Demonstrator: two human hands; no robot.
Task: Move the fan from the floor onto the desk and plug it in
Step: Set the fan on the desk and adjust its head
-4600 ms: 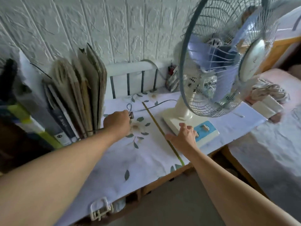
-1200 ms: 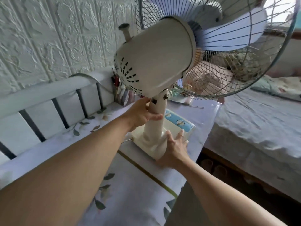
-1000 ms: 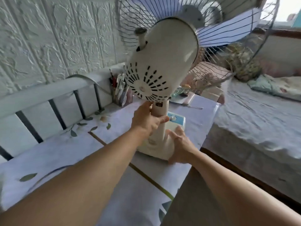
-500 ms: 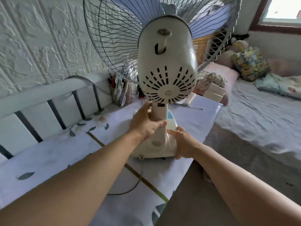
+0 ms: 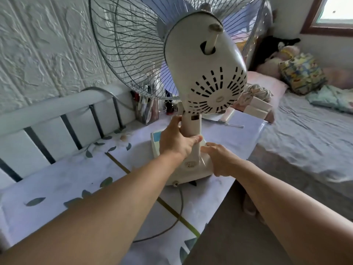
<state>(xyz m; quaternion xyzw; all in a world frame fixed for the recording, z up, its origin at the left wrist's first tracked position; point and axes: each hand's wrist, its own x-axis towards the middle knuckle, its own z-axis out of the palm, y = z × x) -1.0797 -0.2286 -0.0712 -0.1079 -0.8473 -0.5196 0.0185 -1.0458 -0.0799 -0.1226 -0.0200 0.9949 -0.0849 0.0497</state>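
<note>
A cream table fan (image 5: 206, 73) with a wire cage and pale blue blades stands on the desk (image 5: 63, 180), its motor housing turned towards me. My left hand (image 5: 176, 141) grips the fan's upright neck just below the housing. My right hand (image 5: 219, 158) holds the right rear edge of the cream base, fingers curled over it. A grey cord (image 5: 172, 220) leaves the back of the base and curves across the desk cover towards me; its plug is out of sight.
A pen holder (image 5: 146, 109) and a small red bottle (image 5: 170, 108) stand at the desk's back by the white rail (image 5: 57, 108) and textured wall. A bed (image 5: 309, 134) with pillows lies to the right. Grey floor shows below the desk's edge.
Over the last second the fan has been turned on the desk so its back faces me and it sits a little further left. Both hands have stayed on the neck and base.
</note>
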